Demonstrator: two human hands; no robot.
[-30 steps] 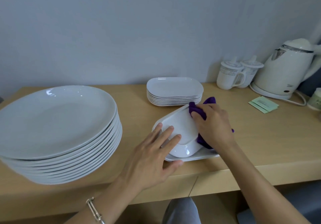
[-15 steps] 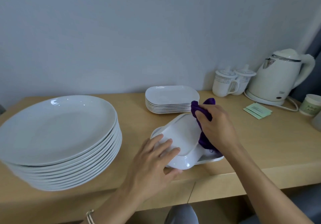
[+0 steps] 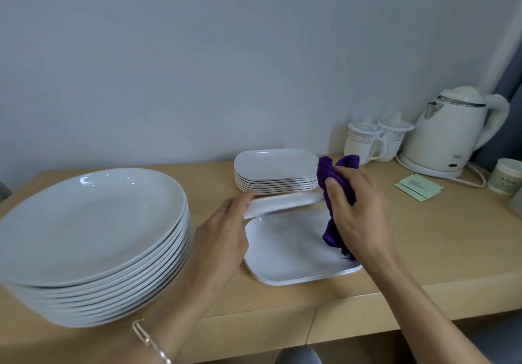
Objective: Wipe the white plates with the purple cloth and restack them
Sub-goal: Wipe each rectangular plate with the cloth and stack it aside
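Hands: left hand has its fingers curled over the left end of a small plate. The right hand is closed round the bunched purple cloth, which sits against that plate's right end, with its tail hanging onto the bottom plate on the counter. Change: 0.5 s ago the small plate was tipped bottom-up, leaning on the bottom plate with the cloth rubbing its underside. Now it's lifted clear, roughly level and seen edge-on. I read that as underside wipe finished, and it's either being turned over or carried off, can't tell which. Rest of the counter, left to right: round stack at far left hasn't moved, and I can't tell whether it's been wiped. The bottom plate is still waiting near the front edge. The rear stack sits just behind the lifted plate and is the likely drop point. Main risk is clipping that stack's rim on the way in.
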